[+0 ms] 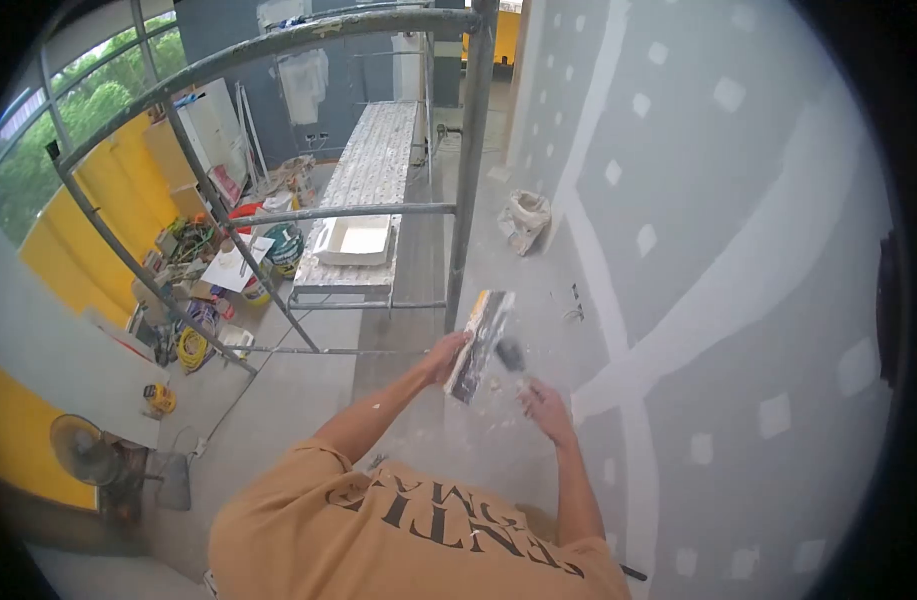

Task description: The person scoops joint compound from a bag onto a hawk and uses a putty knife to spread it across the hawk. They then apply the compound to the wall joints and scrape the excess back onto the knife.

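Note:
My left hand [446,358] is closed on the near side of a wide taping knife [483,345], its long blade tilted and smeared with white compound, with a yellow-orange patch at the top end. My right hand [546,408] grips the handle of a small putty knife [510,354]. Its dark blade, slightly blurred, points up toward the wide blade's right edge and lies close beside it. Both hands are in front of my body, left of a grey plasterboard wall [718,290] with white filled joints and spots.
A metal scaffold frame [468,180] rises ahead, with a spattered plank [373,150] carrying a white tray [356,240]. An open bag [525,220] sits by the wall. Buckets, cables and tools clutter the left floor; a fan [86,450] stands at lower left.

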Motion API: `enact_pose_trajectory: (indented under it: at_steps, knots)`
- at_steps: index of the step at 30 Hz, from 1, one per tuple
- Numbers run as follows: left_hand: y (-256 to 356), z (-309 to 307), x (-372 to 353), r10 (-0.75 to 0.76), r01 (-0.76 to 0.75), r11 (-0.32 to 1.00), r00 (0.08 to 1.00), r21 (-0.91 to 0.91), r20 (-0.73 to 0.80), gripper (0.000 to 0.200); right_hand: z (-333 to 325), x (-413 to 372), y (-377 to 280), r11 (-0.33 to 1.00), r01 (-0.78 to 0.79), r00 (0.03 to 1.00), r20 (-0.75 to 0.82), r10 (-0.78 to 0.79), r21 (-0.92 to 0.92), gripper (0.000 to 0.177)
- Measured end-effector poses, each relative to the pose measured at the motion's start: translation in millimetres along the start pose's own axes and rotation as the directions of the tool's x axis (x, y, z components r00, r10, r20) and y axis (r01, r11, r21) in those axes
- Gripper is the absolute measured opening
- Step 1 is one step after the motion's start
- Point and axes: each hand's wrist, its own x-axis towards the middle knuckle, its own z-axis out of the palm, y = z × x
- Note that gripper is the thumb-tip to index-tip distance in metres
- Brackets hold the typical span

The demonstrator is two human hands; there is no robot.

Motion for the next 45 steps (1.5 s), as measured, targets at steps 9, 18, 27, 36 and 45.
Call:
enact_pose_trajectory:
  at_steps: [9,18,27,36,45]
  knots:
    - [45,8,-11,0.376,-0.250,0.864,0.898,0.438,-0.229,0.050,-2,-44,28,0.869,0.052,0.958,-0.223,-0.183,-0.491,0.037]
    - [6,34,-6,0.473,-0.321,0.673,0.880,0.666,-0.054,0.060,20,22,-40,0.795,-0.113,0.837,-0.489,-0.248,-0.596,0.040]
    - [38,22,-13,0.672,-0.429,0.488,0.740,0.760,-0.014,0.034,64,-28,95,0.754,-0.132,0.968,-0.248,-0.042,-0.644,0.040]
    - [21,17,-17,0.656,-0.427,0.547,0.753,0.720,-0.052,0.040,-19,14,-56,0.899,0.074,0.850,-0.444,-0.283,-0.432,0.039]
    - [2,-30,-54,0.650,-0.311,0.658,0.694,0.686,-0.309,0.043,71,6,143,0.986,-0.124,0.892,-0.448,0.061,-0.114,0.037]
